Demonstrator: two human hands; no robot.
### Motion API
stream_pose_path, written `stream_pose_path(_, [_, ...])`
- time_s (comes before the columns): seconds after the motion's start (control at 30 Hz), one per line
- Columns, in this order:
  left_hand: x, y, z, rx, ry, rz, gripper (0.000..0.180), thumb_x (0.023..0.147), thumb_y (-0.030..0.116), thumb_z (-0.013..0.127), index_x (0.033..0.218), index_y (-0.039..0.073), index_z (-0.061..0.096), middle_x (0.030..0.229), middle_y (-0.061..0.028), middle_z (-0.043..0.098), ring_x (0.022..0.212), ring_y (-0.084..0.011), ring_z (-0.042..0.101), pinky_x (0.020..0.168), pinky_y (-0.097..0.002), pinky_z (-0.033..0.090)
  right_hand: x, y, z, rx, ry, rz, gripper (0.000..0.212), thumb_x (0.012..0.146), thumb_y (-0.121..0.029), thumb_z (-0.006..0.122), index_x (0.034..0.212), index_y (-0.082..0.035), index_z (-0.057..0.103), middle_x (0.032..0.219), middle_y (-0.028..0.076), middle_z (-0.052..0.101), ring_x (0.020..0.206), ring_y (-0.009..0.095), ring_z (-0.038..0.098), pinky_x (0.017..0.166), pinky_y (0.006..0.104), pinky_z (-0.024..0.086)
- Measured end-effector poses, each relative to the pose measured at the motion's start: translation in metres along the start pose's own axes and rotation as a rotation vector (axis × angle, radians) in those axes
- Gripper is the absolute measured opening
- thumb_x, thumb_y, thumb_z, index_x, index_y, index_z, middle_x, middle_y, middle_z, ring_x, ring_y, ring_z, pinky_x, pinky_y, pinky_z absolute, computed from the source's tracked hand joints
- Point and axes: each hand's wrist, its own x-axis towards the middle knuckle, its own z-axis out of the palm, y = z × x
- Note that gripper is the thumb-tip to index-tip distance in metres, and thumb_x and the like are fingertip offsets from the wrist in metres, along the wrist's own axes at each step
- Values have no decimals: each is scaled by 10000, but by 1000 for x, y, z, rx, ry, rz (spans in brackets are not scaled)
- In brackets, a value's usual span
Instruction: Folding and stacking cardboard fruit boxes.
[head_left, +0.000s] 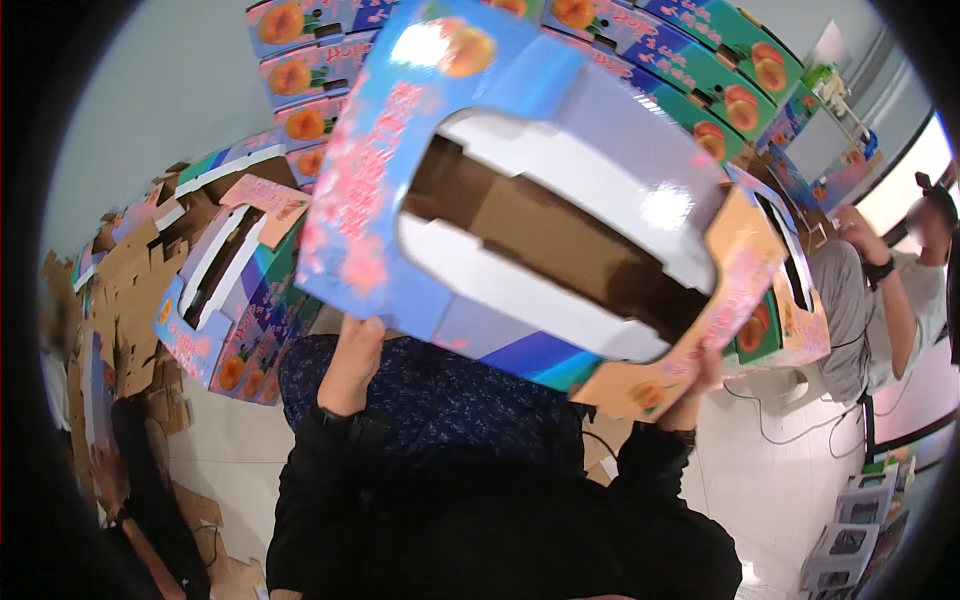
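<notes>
I hold a large blue and pink cardboard fruit box (520,190) up in front of me, tilted, its open top with white flaps and brown inside facing the camera. My left hand (352,362) grips its lower left edge. My right hand (696,385) grips its lower right corner, fingers partly hidden behind the cardboard. Peach pictures are printed on the box sides. My dark sleeves and patterned lap lie below it.
A similar folded box (235,290) lies at the left beside flat brown cardboard pieces (125,290). Stacked boxes (700,60) rise behind. Another person (885,300) sits at the right by another box (790,310). Grey crates (850,530) stand at lower right.
</notes>
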Motion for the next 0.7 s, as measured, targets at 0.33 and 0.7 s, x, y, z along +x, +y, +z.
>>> stream_pose_path(0.33, [76,6,61,165,-569,67,777,894,505,600,1484,108,288,1313,-176,527,1163,-264,565,1010,-396,425,-36,-160,-23,256,-28,88,527,911,-471,487,1319,-137,487,1214,155,563,1118,304,573,949,455,470])
stream_pose_path(0.7, [86,-101,-64,294,-74,-538,497,941,452,536,1292,100,519,1187,-83,623,1100,-181,566,972,-344,386,-38,-220,-55,107,246,-433,504,943,-364,486,1301,-9,471,1261,163,572,1103,291,593,981,439,457])
